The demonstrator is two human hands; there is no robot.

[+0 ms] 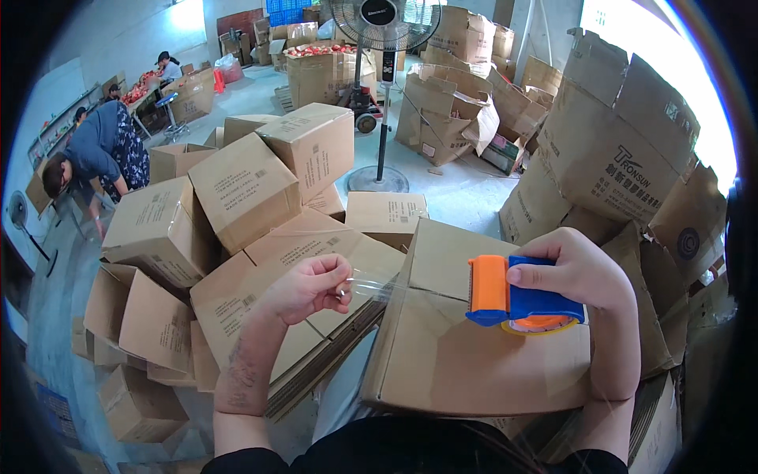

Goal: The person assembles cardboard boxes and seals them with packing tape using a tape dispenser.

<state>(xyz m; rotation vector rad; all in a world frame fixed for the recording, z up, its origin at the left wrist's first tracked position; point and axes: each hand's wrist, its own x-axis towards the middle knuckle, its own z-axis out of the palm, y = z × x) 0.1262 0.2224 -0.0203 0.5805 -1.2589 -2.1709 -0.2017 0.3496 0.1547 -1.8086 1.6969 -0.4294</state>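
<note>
A closed brown cardboard box [482, 359] stands directly in front of me, its top seam running left to right. Over that box my right hand [557, 268] grips a blue and orange tape dispenser [521, 291], with a tape roll showing under it. A thin strip of clear packing tape [375, 286] runs left from the box's seam past its left edge. My left hand [312, 288] pinches the loose end between thumb and fingers, in the air beside the box. How much tape lies flat on the seam is hard to make out.
Flattened cartons [316, 324] are stacked at the left, beside a heap of brown boxes [245, 189]. A standing fan [379, 170] rises behind. Large worn cartons [616, 134] crowd the right. A person [99, 150] bends over at the far left.
</note>
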